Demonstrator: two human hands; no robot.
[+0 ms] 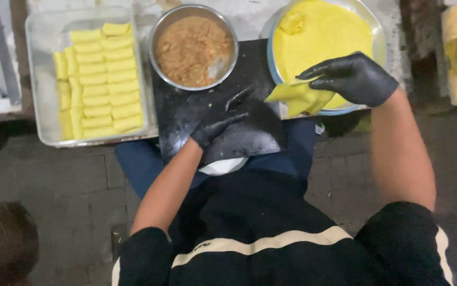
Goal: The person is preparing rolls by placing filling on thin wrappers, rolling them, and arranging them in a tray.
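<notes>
So the right hand [356,78] in a black glove is pinching a thin yellow crepe [300,97] by its edge, lifting it off the stack of crepes [321,32] in the round pan [379,45] at the far right. The crepe is folded and drooping over the pan's near rim, partly in the air between the pan and the black board [207,100] in the middle. The left hand [223,121], also gloved, rests flat on the board with fingers spread, holding nothing.

Far of the board sits a steel bowl [194,46] of brownish crumbly filling, and to the left a metal tray [40,79] with rows of finished yellow rolls [99,79] packed tight.

What could go wrong, in my opinion: that crepe looks really thin and it's held at one edge only, so its own weight could tear it, or it could fold onto itself and stick. Dragging it over the pan rim could snag it too. And the board seems to balance on the person's lap, so one wrong lean on it could tip it, with the bowl right at its far edge.
</notes>
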